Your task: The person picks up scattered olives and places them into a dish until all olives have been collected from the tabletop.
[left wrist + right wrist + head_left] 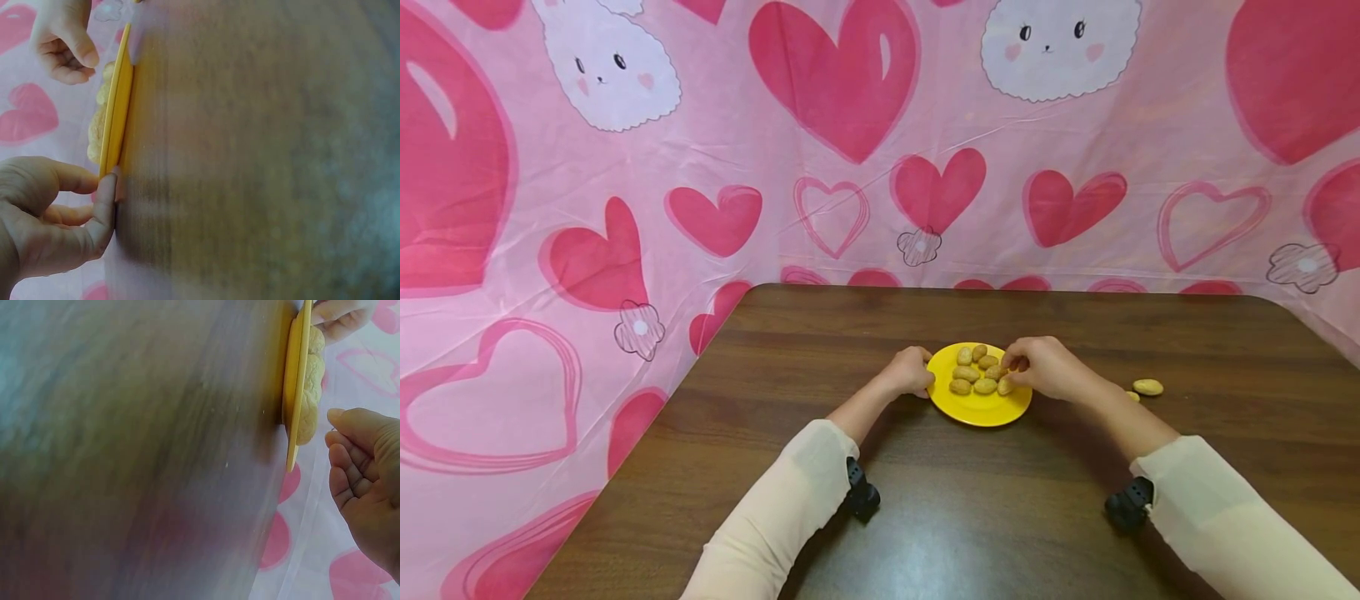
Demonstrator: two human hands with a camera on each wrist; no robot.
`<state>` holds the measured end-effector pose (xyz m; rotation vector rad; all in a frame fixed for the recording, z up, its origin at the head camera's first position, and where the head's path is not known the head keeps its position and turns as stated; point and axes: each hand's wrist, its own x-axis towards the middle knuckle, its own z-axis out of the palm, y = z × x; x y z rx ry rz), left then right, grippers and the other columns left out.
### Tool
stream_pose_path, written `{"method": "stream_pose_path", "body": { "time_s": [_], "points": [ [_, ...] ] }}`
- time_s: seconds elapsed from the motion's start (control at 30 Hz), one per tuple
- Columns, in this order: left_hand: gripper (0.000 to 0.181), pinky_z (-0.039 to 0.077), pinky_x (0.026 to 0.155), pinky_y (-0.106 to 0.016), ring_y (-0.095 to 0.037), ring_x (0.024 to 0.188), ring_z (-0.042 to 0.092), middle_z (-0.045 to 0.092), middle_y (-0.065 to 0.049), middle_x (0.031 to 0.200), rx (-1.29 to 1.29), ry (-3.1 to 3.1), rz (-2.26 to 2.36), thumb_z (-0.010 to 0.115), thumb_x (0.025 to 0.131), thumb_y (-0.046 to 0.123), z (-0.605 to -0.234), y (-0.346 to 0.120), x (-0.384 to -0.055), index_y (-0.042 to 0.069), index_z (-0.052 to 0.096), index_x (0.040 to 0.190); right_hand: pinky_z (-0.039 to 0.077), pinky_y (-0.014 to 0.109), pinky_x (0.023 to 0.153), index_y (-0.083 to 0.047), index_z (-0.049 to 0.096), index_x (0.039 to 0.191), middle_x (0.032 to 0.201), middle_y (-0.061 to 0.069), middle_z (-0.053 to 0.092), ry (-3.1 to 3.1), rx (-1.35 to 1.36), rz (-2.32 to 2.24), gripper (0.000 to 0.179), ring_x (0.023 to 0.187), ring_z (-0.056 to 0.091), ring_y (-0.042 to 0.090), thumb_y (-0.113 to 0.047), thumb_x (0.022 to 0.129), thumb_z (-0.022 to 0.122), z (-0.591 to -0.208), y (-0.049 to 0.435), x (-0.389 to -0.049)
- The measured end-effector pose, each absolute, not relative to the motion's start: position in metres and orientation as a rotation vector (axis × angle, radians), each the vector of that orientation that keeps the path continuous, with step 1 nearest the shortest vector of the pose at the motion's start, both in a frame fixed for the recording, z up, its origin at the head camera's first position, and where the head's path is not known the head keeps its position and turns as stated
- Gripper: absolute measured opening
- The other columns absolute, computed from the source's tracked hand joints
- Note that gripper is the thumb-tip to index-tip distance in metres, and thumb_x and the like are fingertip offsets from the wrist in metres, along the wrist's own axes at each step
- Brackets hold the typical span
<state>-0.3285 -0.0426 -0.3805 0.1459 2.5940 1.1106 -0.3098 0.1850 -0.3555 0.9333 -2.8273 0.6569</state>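
A round yellow plate [977,412] lies on the table, bearing several tan, bumpy peanuts in their shells [965,374]. My left hand [912,372] pinches the plate's left rim; in the left wrist view, that hand [56,219] has its thumb above the rim and a finger beneath it. Over the plate's right side hovers my right hand [1047,367], its fingertips close to the rightmost peanuts. From the right wrist view, the right hand [369,469] has loosely bent fingers, stands a little apart from the peanuts and shows nothing in its grasp.
To the right of the right forearm lies a loose peanut [1147,387], with another [1132,397] partly hidden by that arm. Everything stands on a dark brown wooden table [820,325]. Behind it hangs a pink cloth [760,158] printed with hearts.
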Motion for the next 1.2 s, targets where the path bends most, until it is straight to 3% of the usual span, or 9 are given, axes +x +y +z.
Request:
{"method": "stream_pose_path", "body": {
  "time_s": [0.67, 1.2],
  "points": [
    [0.04, 0.054, 0.054, -0.021, -0.016, 0.068, 0.062, 0.058, -0.012, 0.096, 0.155, 2.587, 1.135, 0.057, 0.084, -0.004, -0.379, -0.044, -0.327, -0.005, 0.052, 0.124, 0.05, 0.026, 0.058, -0.005, 0.068, 0.081, 0.072, -0.004, 0.058, -2.831, 0.83, 0.654, 0.011, 0.065, 0.052, 0.013, -0.001, 0.072, 0.075, -0.355, 0.215, -0.306],
    [0.039, 0.054, 0.054, -0.021, -0.016, 0.067, 0.062, 0.059, -0.011, 0.094, 0.161, 2.584, 1.158, 0.057, 0.085, -0.004, -0.379, -0.044, -0.325, -0.006, 0.052, 0.123, 0.051, 0.032, 0.064, -0.001, 0.067, 0.088, 0.077, -0.001, 0.061, -2.891, 0.702, 0.687, 0.014, 0.071, 0.055, 0.017, -0.006, 0.076, 0.072, -0.348, 0.247, -0.298]
  ]
}}
